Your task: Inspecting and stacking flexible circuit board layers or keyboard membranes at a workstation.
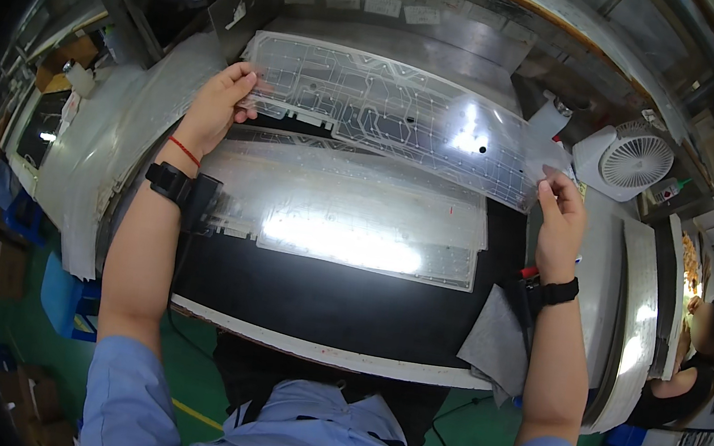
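Observation:
Between my two hands a clear plastic circuit film (389, 114), printed with fine traces and a few dark dots, is raised above the bench. My left hand (227, 102) pinches its left end between thumb and fingers. At the right end, my right hand (561, 212) grips a corner the same way. Below it, a stack of similar translucent sheets (350, 204) lies on the black mat (319, 304), with bright glare across the top one. The film's lower left edge has notches and a tab.
Tall piles of sheets (132, 112) stand at the left, and more stacked sheets (631, 331) at the right. A white fan (631, 160) and a bottle (551, 118) are at the back right. A grey cloth (499, 341) hangs over the front edge. Another person (700, 358) sits at far right.

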`<state>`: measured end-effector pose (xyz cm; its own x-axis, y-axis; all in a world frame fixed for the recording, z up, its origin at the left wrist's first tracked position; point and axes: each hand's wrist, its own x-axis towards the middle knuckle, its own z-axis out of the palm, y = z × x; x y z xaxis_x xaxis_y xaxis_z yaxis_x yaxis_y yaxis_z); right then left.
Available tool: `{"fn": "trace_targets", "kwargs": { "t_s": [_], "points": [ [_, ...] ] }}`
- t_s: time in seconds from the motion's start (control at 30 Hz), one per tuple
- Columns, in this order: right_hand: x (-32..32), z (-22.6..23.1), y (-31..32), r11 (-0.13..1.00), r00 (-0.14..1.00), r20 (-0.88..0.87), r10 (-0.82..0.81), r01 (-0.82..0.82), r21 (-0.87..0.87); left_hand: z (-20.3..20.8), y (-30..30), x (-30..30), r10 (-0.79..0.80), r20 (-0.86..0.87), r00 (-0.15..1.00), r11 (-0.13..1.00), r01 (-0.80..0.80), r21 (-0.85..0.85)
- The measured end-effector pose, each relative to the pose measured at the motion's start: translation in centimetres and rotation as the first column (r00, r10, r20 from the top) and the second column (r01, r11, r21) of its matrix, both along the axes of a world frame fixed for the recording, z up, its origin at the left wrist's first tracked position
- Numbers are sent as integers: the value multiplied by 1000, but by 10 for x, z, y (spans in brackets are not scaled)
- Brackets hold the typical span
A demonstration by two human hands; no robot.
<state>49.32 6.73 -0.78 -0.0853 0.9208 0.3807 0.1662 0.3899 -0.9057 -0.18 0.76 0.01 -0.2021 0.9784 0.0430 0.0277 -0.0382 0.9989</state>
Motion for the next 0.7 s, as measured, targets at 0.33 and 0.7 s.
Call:
{"fn": "trace_targets", "kwargs": {
  "t_s": [0.33, 0.7],
  "points": [
    [-3, -5, 2, 995, 993, -82, 82, -86, -52, 0, 2, -9, 193, 16, 981, 981, -192, -28],
    [-11, 7, -7, 982, 994, -5, 112, -112, -154, -5, 2, -18, 117, -54, 992, 990, -112, 80]
  ]
}}
